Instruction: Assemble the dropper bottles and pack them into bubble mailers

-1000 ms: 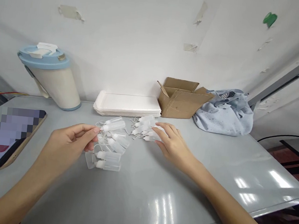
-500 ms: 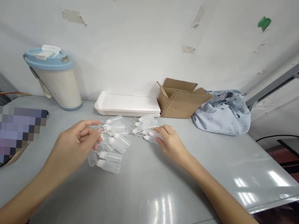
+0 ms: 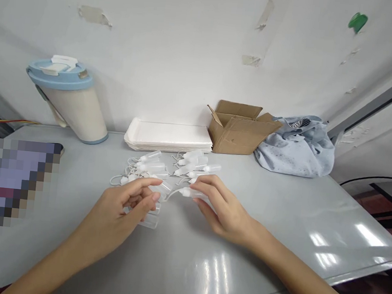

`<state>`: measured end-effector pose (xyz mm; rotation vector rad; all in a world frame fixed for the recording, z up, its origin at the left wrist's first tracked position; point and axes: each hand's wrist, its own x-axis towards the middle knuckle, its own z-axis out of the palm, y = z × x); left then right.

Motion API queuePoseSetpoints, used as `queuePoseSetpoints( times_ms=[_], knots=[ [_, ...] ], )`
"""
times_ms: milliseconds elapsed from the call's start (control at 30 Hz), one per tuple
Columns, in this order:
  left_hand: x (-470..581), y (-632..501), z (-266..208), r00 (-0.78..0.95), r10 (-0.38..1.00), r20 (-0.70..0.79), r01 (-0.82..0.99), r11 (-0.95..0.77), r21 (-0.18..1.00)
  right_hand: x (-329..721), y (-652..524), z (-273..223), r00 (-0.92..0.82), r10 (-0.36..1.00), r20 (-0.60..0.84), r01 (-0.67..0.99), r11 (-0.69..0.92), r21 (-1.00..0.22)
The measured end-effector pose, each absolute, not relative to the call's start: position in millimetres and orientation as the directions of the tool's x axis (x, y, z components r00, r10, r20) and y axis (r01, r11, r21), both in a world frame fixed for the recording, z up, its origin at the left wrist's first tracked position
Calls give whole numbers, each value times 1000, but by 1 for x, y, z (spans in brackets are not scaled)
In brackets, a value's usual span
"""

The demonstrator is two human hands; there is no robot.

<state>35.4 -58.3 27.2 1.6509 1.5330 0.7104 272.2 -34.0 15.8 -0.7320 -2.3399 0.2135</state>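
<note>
My right hand [image 3: 226, 210] pinches a small translucent squeeze bottle [image 3: 187, 192] between thumb and fingers, just above the table. A thin white strap curves from its white top toward my left hand [image 3: 127, 209]. The left thumb and index finger are apart near the strap's free end, with nothing visibly gripped. Under and behind my left hand lies a pile of similar bottles [image 3: 150, 168] with white straps, partly hidden by it. A second group of bottles [image 3: 189, 159] lies just beyond my right hand.
A stack of white flat trays or sleeves [image 3: 169, 135] lies against the wall, beside an open cardboard box [image 3: 240, 135] and a bundled light-blue cloth [image 3: 296, 149]. A blue-lidded tumbler [image 3: 78, 108] stands at back left. A blurred-out phone-like device [image 3: 15, 180] is at far left.
My right hand has come nearer, now with a bottle in its fingers. My left hand has shifted right toward that bottle's strap. One bottle behind the right hand is newly uncovered.
</note>
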Motion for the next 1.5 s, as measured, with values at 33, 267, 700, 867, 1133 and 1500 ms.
queuePoseSetpoints(
  times_ms=[33,267,700,867,1133,1500],
  knots=[
    [36,-59,28,170,979,-117,559,2,829,271,-37,17,-626,543,560,443,839,-317],
    [39,-62,33,314,919,-239,509,50,859,269,-40,15,-612,531,586,438,845,-308],
    [33,-57,27,243,941,-236,405,123,906,267,-48,20,-575,607,549,325,785,-528],
    [32,-57,22,295,922,-251,356,137,924,266,-50,20,-580,589,562,300,797,-525],
    [33,-58,20,327,907,-267,325,158,933,266,-50,19,-577,573,583,292,810,-508],
    [34,-60,23,330,901,-281,285,189,940,265,-51,19,-587,565,580,290,815,-501]
  ],
)
